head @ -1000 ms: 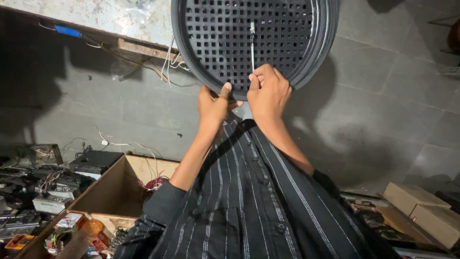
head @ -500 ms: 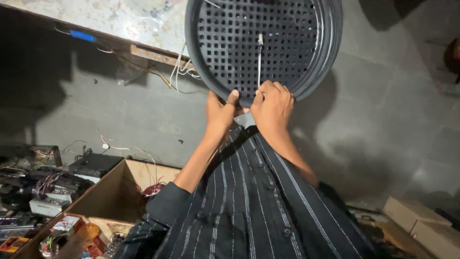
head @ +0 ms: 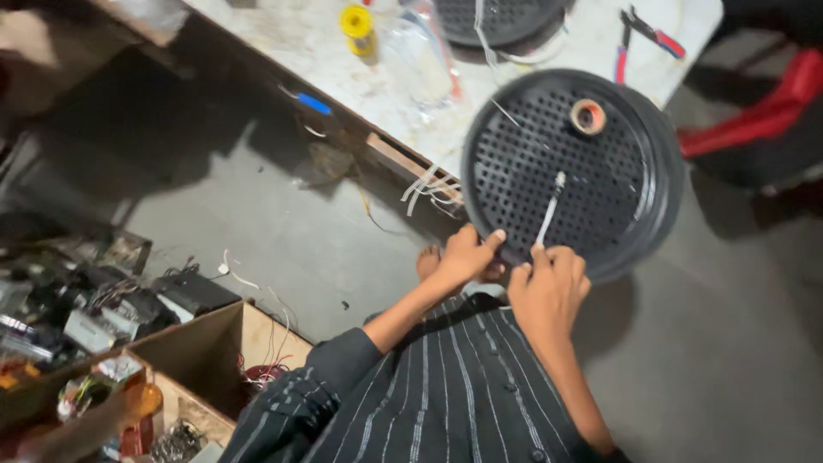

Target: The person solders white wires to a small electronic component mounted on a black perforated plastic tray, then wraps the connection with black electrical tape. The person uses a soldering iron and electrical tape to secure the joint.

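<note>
A round black perforated grille is held up in front of me, over the edge of a pale worktable. My left hand grips its lower rim, thumb on the front face. My right hand pinches the lower end of a thin white tie that stands up across the grille's holes. A small tan ring sits on the grille near its top. Below both hands lies my dark striped garment.
On the worktable are a yellow spool, pliers with red and blue handles and another dark grille. Cardboard boxes of wires and electronic parts stand at lower left. A red chair is at right. The floor is grey concrete.
The view has swung up and left, so the worktable and its tools now show. The grille sits further right and lower in view; both hands keep their hold.
</note>
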